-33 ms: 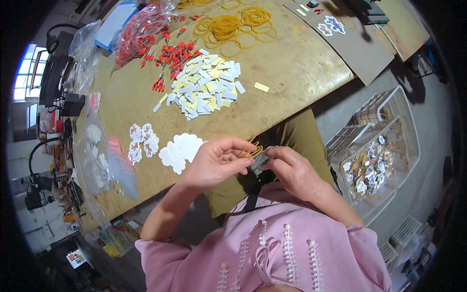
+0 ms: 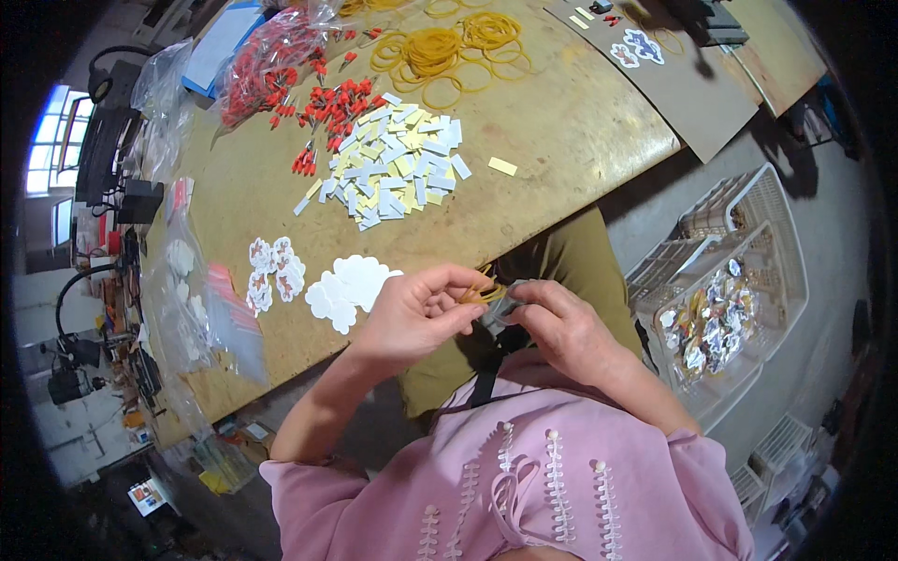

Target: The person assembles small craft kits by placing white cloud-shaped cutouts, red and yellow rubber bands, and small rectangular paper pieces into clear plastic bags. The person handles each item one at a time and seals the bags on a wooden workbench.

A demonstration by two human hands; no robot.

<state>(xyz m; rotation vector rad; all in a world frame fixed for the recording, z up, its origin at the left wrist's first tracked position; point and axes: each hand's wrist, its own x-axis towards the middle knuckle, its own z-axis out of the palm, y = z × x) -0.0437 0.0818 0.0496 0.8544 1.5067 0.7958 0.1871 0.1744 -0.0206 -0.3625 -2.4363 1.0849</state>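
Observation:
Over my lap, just off the table's near edge, my left hand [image 2: 402, 313] pinches a looped bunch of yellow rubber bands [image 2: 483, 294] between thumb and fingers. Close beside it, my right hand [image 2: 566, 329] is closed on a small clear plastic bag [image 2: 503, 307]. The bands meet the bag's edge; whether they reach inside is hard to make out. White scalloped cutouts [image 2: 348, 288] lie on the table behind my left hand. Further left are several printed cutouts [image 2: 277, 271].
On the table [image 2: 552, 187] lie a heap of white and yellow slips [image 2: 398, 164], red-capped pieces [image 2: 337, 107] and a rubber band pile [image 2: 426, 56]. Clear bags [image 2: 234, 323] cover the left edge. A crate [image 2: 786, 280] of filled packets stands on the floor at right.
The rubber bands and the clear bag have shifted slightly between my fingers. Both hands stay in nearly the same place.

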